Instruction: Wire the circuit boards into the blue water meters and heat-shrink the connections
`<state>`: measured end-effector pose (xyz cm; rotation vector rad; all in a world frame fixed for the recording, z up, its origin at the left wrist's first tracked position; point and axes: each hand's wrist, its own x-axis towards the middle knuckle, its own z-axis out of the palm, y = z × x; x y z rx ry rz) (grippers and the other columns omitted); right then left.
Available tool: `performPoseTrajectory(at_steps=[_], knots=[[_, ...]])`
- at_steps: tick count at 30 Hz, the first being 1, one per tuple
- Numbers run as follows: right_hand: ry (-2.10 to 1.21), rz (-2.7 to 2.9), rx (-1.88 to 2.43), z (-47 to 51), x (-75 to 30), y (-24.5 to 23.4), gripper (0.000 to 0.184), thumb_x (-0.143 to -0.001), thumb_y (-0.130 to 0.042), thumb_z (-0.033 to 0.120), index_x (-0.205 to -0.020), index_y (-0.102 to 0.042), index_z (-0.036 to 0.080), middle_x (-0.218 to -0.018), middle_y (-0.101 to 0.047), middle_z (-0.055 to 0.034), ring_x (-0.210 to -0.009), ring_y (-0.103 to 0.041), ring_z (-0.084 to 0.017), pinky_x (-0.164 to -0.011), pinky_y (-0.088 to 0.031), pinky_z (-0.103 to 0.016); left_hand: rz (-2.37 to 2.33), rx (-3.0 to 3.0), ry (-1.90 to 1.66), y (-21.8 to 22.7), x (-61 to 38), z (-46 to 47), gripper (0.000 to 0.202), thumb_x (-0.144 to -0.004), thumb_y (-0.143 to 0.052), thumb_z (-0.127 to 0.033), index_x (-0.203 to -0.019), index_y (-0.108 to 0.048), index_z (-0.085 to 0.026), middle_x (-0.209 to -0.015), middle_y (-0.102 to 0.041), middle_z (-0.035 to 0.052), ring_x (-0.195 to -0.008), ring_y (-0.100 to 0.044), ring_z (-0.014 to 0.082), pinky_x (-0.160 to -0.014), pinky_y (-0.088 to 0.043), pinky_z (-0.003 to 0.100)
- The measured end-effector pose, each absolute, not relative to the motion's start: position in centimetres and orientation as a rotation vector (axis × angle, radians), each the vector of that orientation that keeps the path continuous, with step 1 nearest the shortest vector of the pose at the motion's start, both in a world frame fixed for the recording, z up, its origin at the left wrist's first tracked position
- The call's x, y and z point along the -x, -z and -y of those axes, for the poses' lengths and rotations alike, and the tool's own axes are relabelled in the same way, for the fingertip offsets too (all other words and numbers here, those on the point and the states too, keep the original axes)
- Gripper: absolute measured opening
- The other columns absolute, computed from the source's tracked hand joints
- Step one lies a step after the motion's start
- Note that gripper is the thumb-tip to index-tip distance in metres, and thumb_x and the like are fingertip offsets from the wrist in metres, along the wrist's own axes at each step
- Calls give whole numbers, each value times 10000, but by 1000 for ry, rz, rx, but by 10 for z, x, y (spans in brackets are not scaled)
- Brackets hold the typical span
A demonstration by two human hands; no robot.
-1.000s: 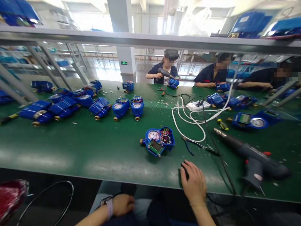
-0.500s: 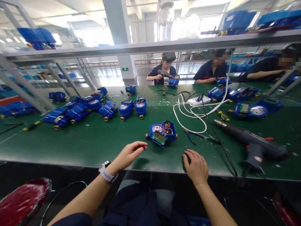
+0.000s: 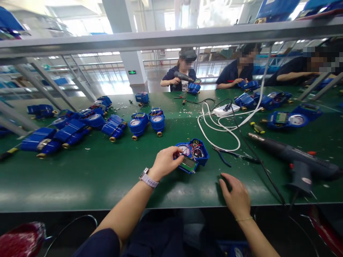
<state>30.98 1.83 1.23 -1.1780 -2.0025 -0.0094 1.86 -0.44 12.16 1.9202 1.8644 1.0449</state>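
An opened blue water meter (image 3: 195, 153) with loose wires and a small display board lies on the green table (image 3: 80, 175) in front of me. My left hand (image 3: 165, 162), a watch on its wrist, has its fingers curled on the meter's left side, gripping it. My right hand (image 3: 237, 196) rests flat near the table's front edge, fingers a little apart, over a small dark thing I cannot make out. Black pliers (image 3: 227, 155) lie just right of the meter.
A dark heat gun (image 3: 294, 160) lies at the right with its cord. White cable (image 3: 222, 125) loops from a power strip (image 3: 226, 110). Several blue meters (image 3: 80, 125) sit in a row at the left. Other people work across the table.
My left hand rose from my lap, reached forward and took hold of the opened meter. My right hand stayed near the table edge. The view shifted slightly.
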Motion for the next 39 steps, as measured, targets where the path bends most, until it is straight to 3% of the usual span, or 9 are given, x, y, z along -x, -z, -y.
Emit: performPoseTrajectory(at_steps=[3, 8, 12, 17, 28, 39], knots=[[-51, 2016, 1017, -14, -284, -30, 360, -952, -510, 352, -1242, -545, 144, -1084, -678, -130, -982, -659, -230, -841, -542, -387, -1865, -1859, -1065, -122, -18, -1, 149, -785, -629, -242, -874, -733, -185, -761, -724, 19, -651, -623, 150, -647, -460, 273], [-18, 2060, 778, -23, -230, -55, 734, -808, -703, 508, -1397, -434, 162, -1279, -592, -169, -1235, -528, -328, -1050, -402, -538, -1789, -1774, -1083, -124, -13, -9, 138, -775, -625, -224, -802, -749, -170, -708, -731, 10, -601, -620, 124, -591, -449, 233], [-37, 2045, 732, -32, -210, -58, 664, -808, -701, 513, -1337, -481, 176, -1175, -645, -138, -1167, -578, -324, -1069, -351, -566, -1672, -1591, -1170, -123, -12, -13, 150, -773, -636, -248, -753, -752, -155, -680, -729, 13, -599, -619, 130, -569, -434, 226], [-117, 1956, 750, -29, -205, -48, 601, -855, -595, 529, -1323, -479, 170, -1148, -638, -140, -1148, -581, -340, -1068, -329, -599, -1643, -1445, -1273, -116, -14, -14, 283, -815, -614, -327, -617, -701, -144, -526, -623, -12, -500, -512, 104, -494, -351, 223], [-167, 1862, 742, -26, -201, -38, 621, -898, -502, 579, -1358, -474, 162, -1138, -605, -140, -1132, -561, -330, -1083, -306, -596, -1557, -1529, -1432, -91, -16, -2, 219, -901, -578, -296, -851, -744, -164, -754, -720, 34, -675, -633, 138, -638, -461, 239], [-145, 1862, 728, -27, -201, -37, 663, -885, -544, 577, -1398, -467, 164, -1112, -605, -133, -1087, -581, -325, -1054, -343, -602, -1567, -1574, -1494, -84, -16, -3, 205, -908, -570, -267, -864, -748, -175, -721, -693, 26, -643, -607, 131, -615, -442, 234]])
